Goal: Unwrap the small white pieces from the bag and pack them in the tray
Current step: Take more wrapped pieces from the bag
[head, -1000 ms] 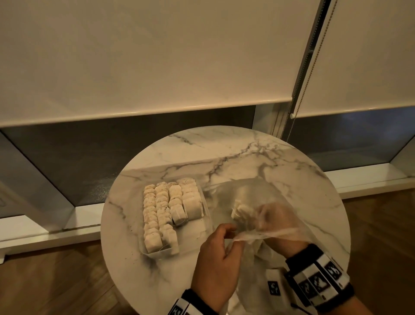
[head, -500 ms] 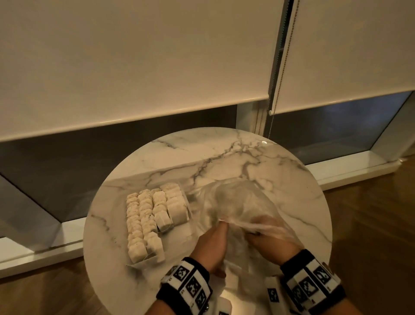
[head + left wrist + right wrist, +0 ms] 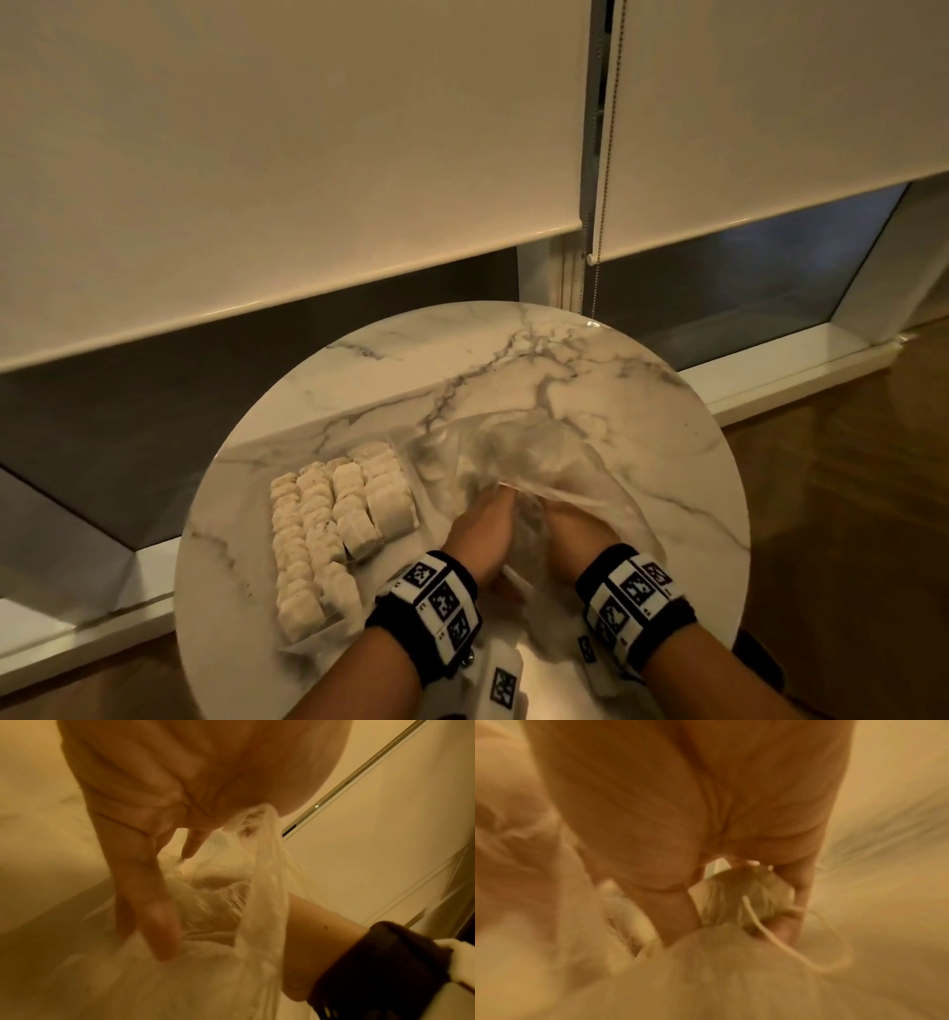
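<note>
Right hand (image 3: 706, 821), earlier inside the plastic bag (image 3: 539, 452), now clasps a stringed pouch (image 3: 741, 902); left hand (image 3: 144, 862) pinches the bag; tray (image 3: 308, 640) packing next.

Both forearms come in from the bottom of the head view, close together, each with a black wrist band (image 3: 429, 606) with white square markers. The left hand (image 3: 480, 532) sits back-up, thumb pinching the bag (image 3: 267, 874) against the palm while the other fingers (image 3: 156, 925) point down fairly straight. The right hand (image 3: 572, 529) is just beside it, pushed inside the bag, thumb and 1 finger curled round a small white piece (image 3: 741, 900), though that view's pretty blurry
</note>
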